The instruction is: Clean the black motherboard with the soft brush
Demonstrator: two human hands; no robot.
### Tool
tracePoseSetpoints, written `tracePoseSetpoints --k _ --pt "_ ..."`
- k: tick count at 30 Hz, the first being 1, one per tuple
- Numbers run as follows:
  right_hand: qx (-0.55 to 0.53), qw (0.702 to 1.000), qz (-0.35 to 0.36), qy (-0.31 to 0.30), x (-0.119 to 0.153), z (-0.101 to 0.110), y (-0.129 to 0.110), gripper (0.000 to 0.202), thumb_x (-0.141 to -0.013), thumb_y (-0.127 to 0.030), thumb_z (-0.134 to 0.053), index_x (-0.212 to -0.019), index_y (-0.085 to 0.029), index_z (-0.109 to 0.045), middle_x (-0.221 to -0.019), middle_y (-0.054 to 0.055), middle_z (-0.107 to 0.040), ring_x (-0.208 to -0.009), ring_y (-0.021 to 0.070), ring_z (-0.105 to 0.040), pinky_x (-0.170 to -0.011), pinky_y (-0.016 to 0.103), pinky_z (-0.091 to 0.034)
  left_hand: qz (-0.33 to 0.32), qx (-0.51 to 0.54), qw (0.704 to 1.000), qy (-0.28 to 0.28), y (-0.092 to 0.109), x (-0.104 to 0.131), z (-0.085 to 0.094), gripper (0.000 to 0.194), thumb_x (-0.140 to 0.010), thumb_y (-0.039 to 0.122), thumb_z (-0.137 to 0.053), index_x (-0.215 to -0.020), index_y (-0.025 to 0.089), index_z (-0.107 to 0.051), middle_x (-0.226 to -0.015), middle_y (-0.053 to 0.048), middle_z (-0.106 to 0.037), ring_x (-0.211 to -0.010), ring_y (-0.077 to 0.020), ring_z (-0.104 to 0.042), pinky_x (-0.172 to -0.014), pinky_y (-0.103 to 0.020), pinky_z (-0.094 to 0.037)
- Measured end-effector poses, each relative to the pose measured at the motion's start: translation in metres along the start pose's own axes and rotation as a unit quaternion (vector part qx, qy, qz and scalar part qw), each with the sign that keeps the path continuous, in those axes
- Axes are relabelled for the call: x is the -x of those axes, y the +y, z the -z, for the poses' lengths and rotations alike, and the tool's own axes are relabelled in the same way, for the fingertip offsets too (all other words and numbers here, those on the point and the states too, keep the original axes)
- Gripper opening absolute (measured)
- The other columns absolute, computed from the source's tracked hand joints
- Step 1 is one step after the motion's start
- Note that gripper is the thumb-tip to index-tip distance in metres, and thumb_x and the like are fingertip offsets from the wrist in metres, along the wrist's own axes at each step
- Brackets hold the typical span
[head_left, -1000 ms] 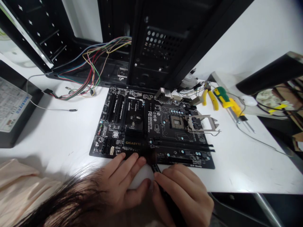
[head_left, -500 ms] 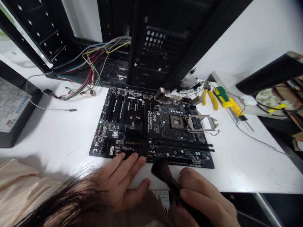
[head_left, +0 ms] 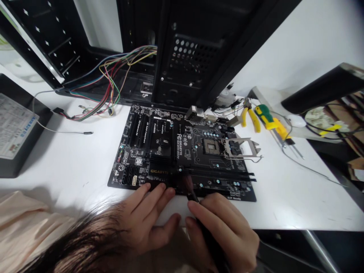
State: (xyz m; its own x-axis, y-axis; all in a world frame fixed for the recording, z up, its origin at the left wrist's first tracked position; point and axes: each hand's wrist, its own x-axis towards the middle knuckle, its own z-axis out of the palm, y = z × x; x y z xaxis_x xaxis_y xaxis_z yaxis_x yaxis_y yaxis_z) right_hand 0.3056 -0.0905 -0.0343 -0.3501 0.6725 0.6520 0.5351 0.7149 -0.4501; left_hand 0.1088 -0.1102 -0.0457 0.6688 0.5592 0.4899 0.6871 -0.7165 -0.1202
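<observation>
A black motherboard (head_left: 196, 151) lies flat on the white table, its CPU socket (head_left: 211, 147) uncovered with the metal retention frame (head_left: 244, 148) swung out to the right. My right hand (head_left: 222, 231) grips a dark-handled soft brush (head_left: 188, 185); the bristles are over the board's near part, just right of the GIGABYTE heatsink, and look to be touching it. Fingers apart, my left hand (head_left: 153, 212) rests with its fingertips on the board's near edge. Strands of hair cover part of that wrist.
Behind the board stands an open black computer case (head_left: 182, 87) with coloured wires (head_left: 109, 76) trailing out. A power supply (head_left: 17, 129) sits at the left. Yellow-handled pliers (head_left: 250, 113) and screwdrivers (head_left: 270, 121) lie at the right, near a loose grey cable (head_left: 309, 170).
My right hand has moved left and forward, bringing the brush's bristles from the board's near edge onto its surface. The left hand stays in place.
</observation>
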Motion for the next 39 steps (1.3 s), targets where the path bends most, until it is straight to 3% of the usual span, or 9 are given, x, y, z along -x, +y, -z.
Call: tracePoseSetpoints --k 5,10,11,12,13,14,16,18,39 --pt "0.017 1.0 -0.019 0.003 -0.001 -0.003 -0.002 0.017 -0.076 -0.005 -0.061 -0.092 -0.011 -0.061 -0.072 0.003 -0.061 -0.065 0.0112 -0.054 -0.057 0.026 -0.051 -0.004 -0.007 1.0 -0.011 0.001 0.001 -0.003 0.024 -0.095 0.02 -0.052 -0.119 0.022 -0.053 -0.118 -0.007 -0.067 -0.112 -0.0231 -0.061 -0.098 -0.041 -0.043" --pt "0.028 0.999 -0.017 -0.012 -0.003 -0.002 -0.004 0.013 -0.076 -0.004 -0.059 -0.086 -0.012 -0.061 -0.067 0.002 -0.06 -0.062 0.0116 -0.053 -0.056 0.026 -0.05 0.038 0.009 0.997 0.067 0.004 0.001 -0.009 0.017 -0.096 0.025 -0.052 -0.112 0.022 -0.055 -0.113 -0.006 -0.069 -0.11 -0.0227 -0.062 -0.1 -0.042 -0.041" --pt "0.031 0.999 -0.018 -0.014 -0.003 -0.001 -0.004 0.013 -0.076 -0.005 -0.059 -0.086 -0.013 -0.061 -0.066 0.002 -0.059 -0.061 0.0117 -0.053 -0.056 0.026 -0.051 0.029 0.006 0.998 0.06 0.004 0.0 -0.01 0.016 -0.096 0.024 -0.052 -0.112 0.021 -0.055 -0.112 -0.006 -0.069 -0.109 -0.0226 -0.062 -0.099 -0.041 -0.041" --pt "0.032 0.999 -0.018 -0.016 -0.003 -0.001 -0.004 0.012 -0.076 -0.005 -0.059 -0.085 -0.013 -0.061 -0.065 0.002 -0.059 -0.061 0.0117 -0.053 -0.057 0.026 -0.051 0.009 0.008 1.0 0.009 0.003 0.0 -0.009 0.019 -0.096 0.023 -0.052 -0.115 0.022 -0.054 -0.115 -0.005 -0.068 -0.11 -0.0219 -0.062 -0.099 -0.04 -0.042" --pt "0.032 0.999 -0.017 -0.017 -0.003 -0.001 -0.004 0.012 -0.076 -0.006 -0.058 -0.085 -0.013 -0.061 -0.064 0.001 -0.059 -0.06 0.0117 -0.053 -0.057 0.027 -0.052 0.008 0.006 1.0 0.01 0.003 0.0 -0.008 0.018 -0.096 0.022 -0.051 -0.115 0.022 -0.054 -0.115 -0.005 -0.068 -0.11 -0.0218 -0.061 -0.099 -0.04 -0.041" --pt "0.03 0.999 -0.016 -0.019 -0.003 0.0 -0.004 0.011 -0.076 -0.006 -0.058 -0.084 -0.014 -0.061 -0.063 0.001 -0.058 -0.059 0.0117 -0.053 -0.056 0.027 -0.052 0.02 0.008 0.998 0.056 0.002 0.0 -0.007 0.015 -0.096 0.022 -0.05 -0.111 0.022 -0.055 -0.111 -0.005 -0.07 -0.107 -0.0223 -0.063 -0.098 -0.041 -0.041" --pt "0.024 0.999 -0.012 -0.022 -0.002 0.0 -0.004 0.011 -0.076 -0.005 -0.056 -0.082 -0.014 -0.06 -0.061 0.001 -0.057 -0.058 0.0117 -0.052 -0.055 0.028 -0.051 0.006 0.009 1.0 0.002 0.001 -0.001 -0.004 0.019 -0.096 0.022 -0.051 -0.115 0.023 -0.054 -0.116 -0.005 -0.068 -0.11 -0.0222 -0.062 -0.097 -0.041 -0.042" --pt "0.018 0.999 -0.008 -0.026 -0.001 0.0 -0.004 0.011 -0.077 -0.005 -0.056 -0.082 -0.014 -0.06 -0.061 0.001 -0.057 -0.058 0.0118 -0.051 -0.055 0.028 -0.051 0.003 0.008 1.0 -0.01 0.0 -0.001 -0.002 0.018 -0.096 0.022 -0.05 -0.114 0.023 -0.054 -0.117 -0.005 -0.067 -0.11 -0.0223 -0.062 -0.097 -0.041 -0.042" --pt "0.026 0.999 0.034 -0.014 0.004 0.0 -0.004 0.01 -0.076 -0.005 -0.056 -0.076 -0.015 -0.059 -0.058 -0.001 -0.051 -0.052 0.0105 -0.047 -0.049 0.027 -0.04 0.008 0.01 0.999 -0.036 0.004 0.003 0.001 0.021 -0.097 0.021 -0.049 -0.117 0.022 -0.051 -0.121 -0.005 -0.065 -0.118 -0.0226 -0.056 -0.101 -0.042 -0.039"
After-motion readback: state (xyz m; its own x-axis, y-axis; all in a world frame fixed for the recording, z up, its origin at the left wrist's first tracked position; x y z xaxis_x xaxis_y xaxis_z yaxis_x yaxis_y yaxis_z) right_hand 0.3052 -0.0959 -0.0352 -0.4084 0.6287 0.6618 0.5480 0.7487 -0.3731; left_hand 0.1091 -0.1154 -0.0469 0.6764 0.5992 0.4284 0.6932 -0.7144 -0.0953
